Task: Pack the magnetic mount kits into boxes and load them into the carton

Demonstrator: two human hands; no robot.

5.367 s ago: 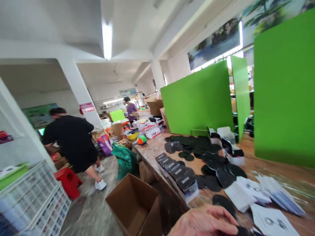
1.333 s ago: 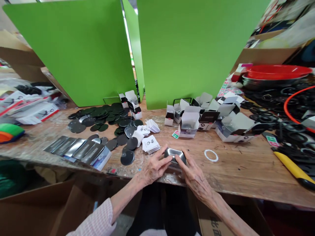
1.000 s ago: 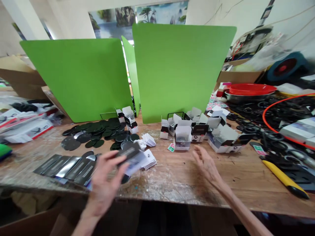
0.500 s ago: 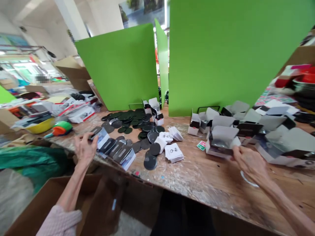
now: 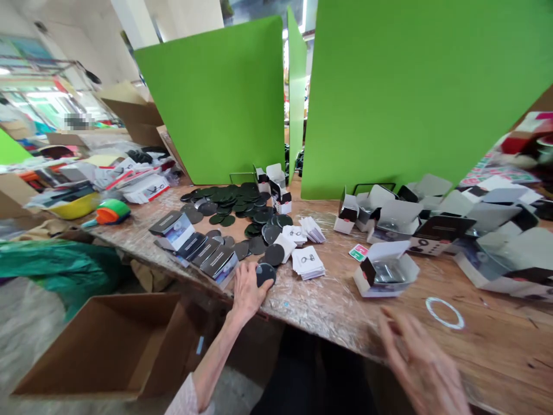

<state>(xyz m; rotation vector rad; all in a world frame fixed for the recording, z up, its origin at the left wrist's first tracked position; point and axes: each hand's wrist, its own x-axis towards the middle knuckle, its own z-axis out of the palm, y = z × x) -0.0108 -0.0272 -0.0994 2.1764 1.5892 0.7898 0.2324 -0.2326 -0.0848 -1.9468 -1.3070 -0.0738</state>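
My left hand (image 5: 249, 288) is at the table's front edge, its thumb and fingers closed on the edge of a round black disc (image 5: 265, 274). Just left of it lies a row of closed black printed boxes (image 5: 205, 253). My right hand (image 5: 421, 357) is blurred by motion, fingers apart and holding nothing that I can see. Beyond its fingertips stands an open white-and-black box (image 5: 386, 274) with a clear-wrapped item inside. Stacked white leaflets (image 5: 308, 262) sit between the hands, beside a large pile of black discs (image 5: 233, 202).
Several more open boxes (image 5: 440, 230) crowd the table's right side. A white ring (image 5: 444, 313) and a small red-green card (image 5: 358, 252) lie on the wood. Green panels (image 5: 415, 104) stand along the back. Below on the left is an open cardboard carton (image 5: 103, 346).
My left hand has moved right from the closed boxes to a black disc. My right hand has left the open box and drawn back toward me; that box now stands nearer the front edge.
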